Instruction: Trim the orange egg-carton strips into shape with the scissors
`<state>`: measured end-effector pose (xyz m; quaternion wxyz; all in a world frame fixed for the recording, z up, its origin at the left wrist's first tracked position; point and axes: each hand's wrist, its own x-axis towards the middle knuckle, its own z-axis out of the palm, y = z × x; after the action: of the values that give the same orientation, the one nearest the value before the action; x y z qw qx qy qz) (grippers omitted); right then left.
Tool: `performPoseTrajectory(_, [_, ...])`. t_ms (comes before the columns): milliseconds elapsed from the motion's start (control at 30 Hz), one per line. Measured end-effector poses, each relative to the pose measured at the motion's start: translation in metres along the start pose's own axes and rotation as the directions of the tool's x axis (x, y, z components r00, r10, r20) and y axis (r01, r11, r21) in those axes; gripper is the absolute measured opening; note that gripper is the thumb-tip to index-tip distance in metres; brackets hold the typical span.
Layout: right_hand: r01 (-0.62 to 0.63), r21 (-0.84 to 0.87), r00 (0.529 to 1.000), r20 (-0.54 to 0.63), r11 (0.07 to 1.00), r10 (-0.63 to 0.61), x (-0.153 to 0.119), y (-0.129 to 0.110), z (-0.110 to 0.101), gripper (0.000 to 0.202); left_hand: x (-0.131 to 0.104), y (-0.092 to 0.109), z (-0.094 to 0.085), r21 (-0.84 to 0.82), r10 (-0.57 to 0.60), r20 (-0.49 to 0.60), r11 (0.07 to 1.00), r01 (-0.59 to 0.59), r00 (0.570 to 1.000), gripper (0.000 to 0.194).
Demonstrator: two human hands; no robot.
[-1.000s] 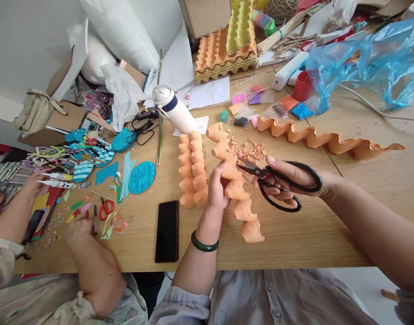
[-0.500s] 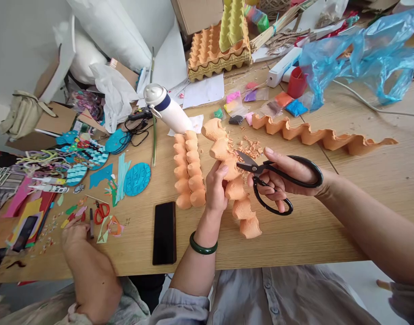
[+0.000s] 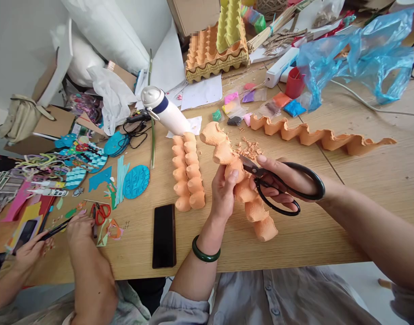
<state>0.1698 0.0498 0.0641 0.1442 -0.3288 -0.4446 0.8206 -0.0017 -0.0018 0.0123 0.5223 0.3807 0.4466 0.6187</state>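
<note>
An orange egg-carton strip (image 3: 245,191) slants above the table (image 3: 304,246), the left hand's (image 3: 223,192) grip clamped on its middle. The right hand's (image 3: 286,178) grip is closed around the black handles of the scissors (image 3: 258,172), whose blades meet the strip's edge. Orange scraps (image 3: 249,150) lie just beyond; a double-row carton piece (image 3: 188,171) sits to the left, with a phone (image 3: 164,237) nearer the table's edge.

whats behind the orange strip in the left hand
Orange scraps lie on the table beyond the strip; whatever the strip and left hand cover can't be seen.
</note>
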Motion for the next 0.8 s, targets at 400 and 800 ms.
performPoseTrajectory(400, [-0.044,-0.021,0.985,-0.170,0.999,0.039,-0.001,0.002,0.014,0.073,0.000,-0.002,0.003,-0.065,0.018,-0.006,0.998,-0.019,1.000,0.036])
performPoseTrajectory(800, [-0.040,0.075,0.998,0.050,0.996,0.036,0.007,0.006,0.000,0.073,0.001,0.001,0.000,-0.065,-0.152,0.008,0.986,0.152,0.988,0.033])
